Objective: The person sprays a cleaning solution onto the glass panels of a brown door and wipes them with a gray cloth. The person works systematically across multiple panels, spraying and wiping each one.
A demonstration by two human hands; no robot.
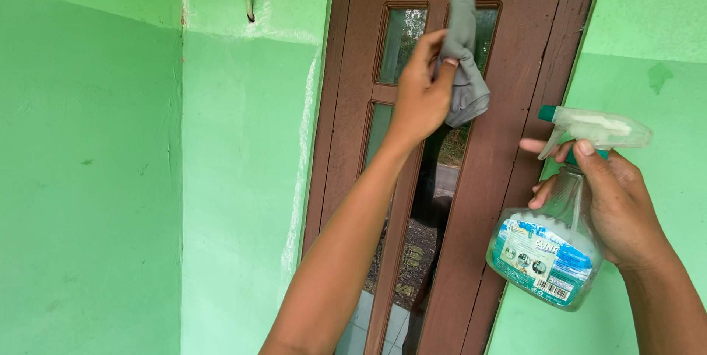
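Cloth (464,60) in left hand (421,97) before door (508,68); spray bottle (556,230) in right hand (615,200), lower right; wall (96,178) left.

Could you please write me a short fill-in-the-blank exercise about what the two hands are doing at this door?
1. The left hand presses a grey ____ against the brown door.
2. The right hand holds a clear ____ bottle.
3. The wall beside the door is painted ____.

Missing words: cloth; spray; green.
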